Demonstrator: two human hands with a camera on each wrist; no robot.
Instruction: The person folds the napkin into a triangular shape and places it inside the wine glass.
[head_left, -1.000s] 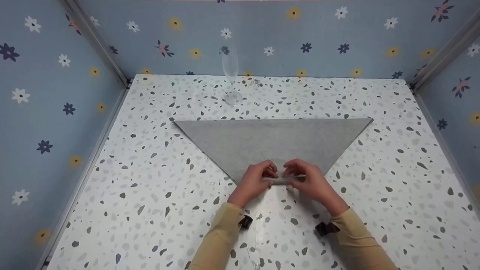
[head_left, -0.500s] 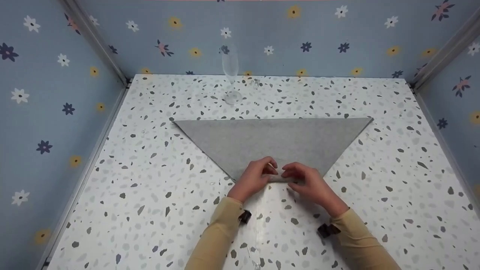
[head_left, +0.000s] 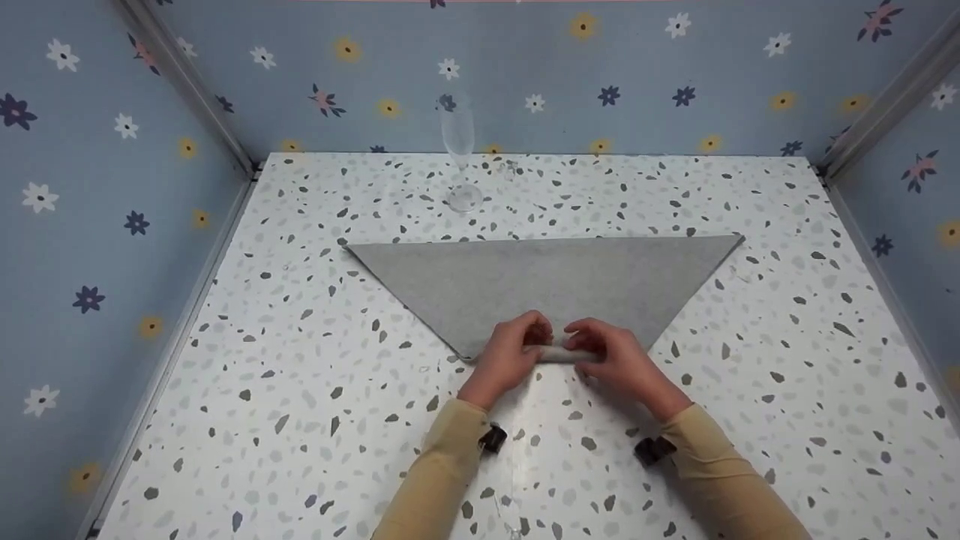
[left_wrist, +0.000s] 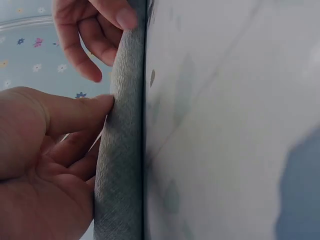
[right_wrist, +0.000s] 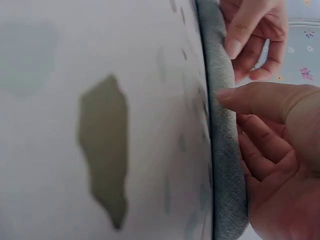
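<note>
A grey cloth (head_left: 540,277) lies folded into a wide shape, its long side at the back and its narrow, rolled edge toward the person. My left hand (head_left: 510,356) holds the left part of that roll, thumb on the near side and curled fingers over it. On the right part, my right hand (head_left: 622,366) grips the roll the same way, a short gap from the left. In the left wrist view the left thumb presses on the rolled cloth (left_wrist: 122,150). The right thumb rests on the roll (right_wrist: 227,165) in the right wrist view; the fingers are partly hidden behind it.
An upright clear champagne flute (head_left: 459,139) stands behind the cloth, left of centre. The speckled white table (head_left: 300,420) is bounded by blue flowered panels (head_left: 540,67) at the back and both sides.
The rolled near edge of the cloth has turned over and shifted slightly away from the person. Both hands stay on it, fingers moving only a little. The flute stands where it was.
</note>
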